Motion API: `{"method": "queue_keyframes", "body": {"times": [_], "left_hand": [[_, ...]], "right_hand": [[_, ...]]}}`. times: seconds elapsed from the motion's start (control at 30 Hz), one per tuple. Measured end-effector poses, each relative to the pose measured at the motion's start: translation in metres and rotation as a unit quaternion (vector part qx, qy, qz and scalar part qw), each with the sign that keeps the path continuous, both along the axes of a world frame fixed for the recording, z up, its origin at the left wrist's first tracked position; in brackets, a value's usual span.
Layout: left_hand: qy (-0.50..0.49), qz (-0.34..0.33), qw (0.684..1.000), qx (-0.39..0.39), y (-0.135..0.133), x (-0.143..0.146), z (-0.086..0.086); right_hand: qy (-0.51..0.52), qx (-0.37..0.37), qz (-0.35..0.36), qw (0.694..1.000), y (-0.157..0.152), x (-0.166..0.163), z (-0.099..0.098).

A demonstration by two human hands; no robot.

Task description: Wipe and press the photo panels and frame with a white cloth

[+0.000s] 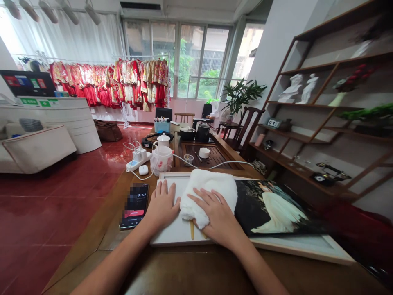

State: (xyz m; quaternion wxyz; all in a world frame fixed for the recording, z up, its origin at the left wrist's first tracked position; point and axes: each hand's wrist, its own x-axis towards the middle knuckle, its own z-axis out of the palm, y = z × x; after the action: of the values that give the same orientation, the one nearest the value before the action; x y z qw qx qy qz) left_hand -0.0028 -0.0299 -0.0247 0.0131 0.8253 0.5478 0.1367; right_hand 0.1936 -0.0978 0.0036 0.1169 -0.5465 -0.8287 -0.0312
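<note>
My left hand (162, 205) lies flat on a white panel (172, 234), fingers spread and holding nothing. A folded white towel (222, 184) rests on the same panel. On top of it is my right hand (216, 213), its fingers stretched out and apart. Two narrow yellowish strips, one of them a clear yellowish strip (192, 230), show below the towel's near edge. Right of the towel lies a dark photo print (248, 205) with a figure in a pale dress. Under the print, a light wooden frame (307, 253) shows along the near side.
A phone (135, 207) with a lit screen lies left of the panel on the wooden table (172, 266). Beyond stand a lidded white cup (163, 140), a plastic-wrapped container (161, 160), a power strip (138, 159) with cables, and a tea tray (221, 157). Shelves (307, 137) line the right.
</note>
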Motion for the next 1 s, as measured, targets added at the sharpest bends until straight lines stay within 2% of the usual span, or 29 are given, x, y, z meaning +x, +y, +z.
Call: {"method": "queue_keyframes", "body": {"times": [0.27, 0.67, 0.8, 1.0], "left_hand": [[-0.009, 0.004, 1.000, -0.003, 0.000, 0.001, 0.000], [-0.008, 0.001, 1.000, -0.002, -0.001, 0.000, 0.000], [-0.009, 0.003, 1.000, -0.007, 0.000, 0.001, 0.000], [-0.012, 0.004, 1.000, -0.005, 0.000, 0.001, -0.001]], "right_hand": [[-0.003, 0.026, 0.007, 1.000, -0.037, 0.004, -0.010], [0.007, 0.007, -0.004, 1.000, 0.004, 0.002, 0.001], [-0.004, 0.006, -0.004, 1.000, -0.003, 0.002, -0.001], [-0.009, 0.021, 0.005, 1.000, -0.033, 0.004, -0.009]]}}
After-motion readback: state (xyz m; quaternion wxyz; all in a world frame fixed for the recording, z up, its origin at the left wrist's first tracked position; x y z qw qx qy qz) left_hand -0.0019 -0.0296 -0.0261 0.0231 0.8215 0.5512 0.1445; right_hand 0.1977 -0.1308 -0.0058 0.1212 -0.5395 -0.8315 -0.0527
